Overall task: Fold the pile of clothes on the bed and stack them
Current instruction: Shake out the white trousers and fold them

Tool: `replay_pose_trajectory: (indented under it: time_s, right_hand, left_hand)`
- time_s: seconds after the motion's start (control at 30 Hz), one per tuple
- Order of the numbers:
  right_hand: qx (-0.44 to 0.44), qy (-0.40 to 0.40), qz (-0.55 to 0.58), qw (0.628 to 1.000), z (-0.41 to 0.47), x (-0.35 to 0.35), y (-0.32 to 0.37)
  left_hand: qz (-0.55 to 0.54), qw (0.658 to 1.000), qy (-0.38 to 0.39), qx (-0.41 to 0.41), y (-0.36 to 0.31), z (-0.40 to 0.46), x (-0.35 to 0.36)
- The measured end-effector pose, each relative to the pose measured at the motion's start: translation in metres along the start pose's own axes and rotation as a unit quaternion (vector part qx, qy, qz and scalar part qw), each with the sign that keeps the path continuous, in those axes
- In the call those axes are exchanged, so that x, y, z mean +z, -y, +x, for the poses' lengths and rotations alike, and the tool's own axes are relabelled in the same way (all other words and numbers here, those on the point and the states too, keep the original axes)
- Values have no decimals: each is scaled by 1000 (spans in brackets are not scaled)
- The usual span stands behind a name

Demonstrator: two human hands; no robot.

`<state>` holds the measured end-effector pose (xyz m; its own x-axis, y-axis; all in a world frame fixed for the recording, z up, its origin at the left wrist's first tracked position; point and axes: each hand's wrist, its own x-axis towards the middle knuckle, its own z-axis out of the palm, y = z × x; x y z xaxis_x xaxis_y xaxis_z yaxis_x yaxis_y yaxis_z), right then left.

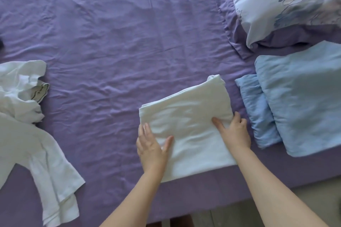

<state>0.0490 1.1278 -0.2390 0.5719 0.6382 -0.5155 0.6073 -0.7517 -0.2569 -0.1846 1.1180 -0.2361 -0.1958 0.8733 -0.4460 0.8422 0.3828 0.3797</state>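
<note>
The fingers (145,131) of the left hand (152,148) lay straight and slightly apart, flat on the near-left part of the folded white garment (186,125), thumb spread toward its middle. The right hand (235,132) held the garment's right edge: the thumb pressed on top while the other fingers curled over the side, probably tucked beneath, though the fold hid them. The folded white garment sat near the front edge of the bed (114,42), covered in a wrinkled purple sheet. Just right of the garment lay folded light blue clothes (295,101), a narrower piece beside a larger one. Beyond those rested a floral pillow (276,5). Well to the garment's left sprawled unfolded white clothes (27,116).
</note>
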Motion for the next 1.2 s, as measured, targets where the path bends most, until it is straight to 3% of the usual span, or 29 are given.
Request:
replay_pose_trajectory:
  time_s: [0.07,0.13,0.23,0.3,0.4,0.47,0.67,0.87,1.2]
  right_hand:
    - [29,6,27,999,0,-2,1]
    - [45,14,62,997,1,-7,3]
    - [13,12,128,992,-3,-17,4]
    - [-21,-10,153,988,-14,-22,6]
    - [-48,-62,163,983,-38,-28,9]
    - [-50,-82,169,981,-52,-37,10]
    - [-58,-140,226,962,-88,-97,4]
    - [-79,-169,154,970,-88,-186,-26]
    - [-79,-197,12,977,4,-283,-116]
  left_hand:
    - [-167,981,14,-99,4,-8,-7]
    - [-306,931,63,-190,10,-8,-14]
    - [-406,865,158,-248,20,-8,-26]
    - [-386,881,184,-204,21,-12,-35]
    - [-265,951,135,-81,17,-17,-52]
    - [-242,964,108,-29,12,-20,-65]
    - [-271,958,68,60,-25,-32,-100]
    - [-318,937,83,116,-96,-55,-105]
    - [-357,918,145,94,-233,-71,-10]
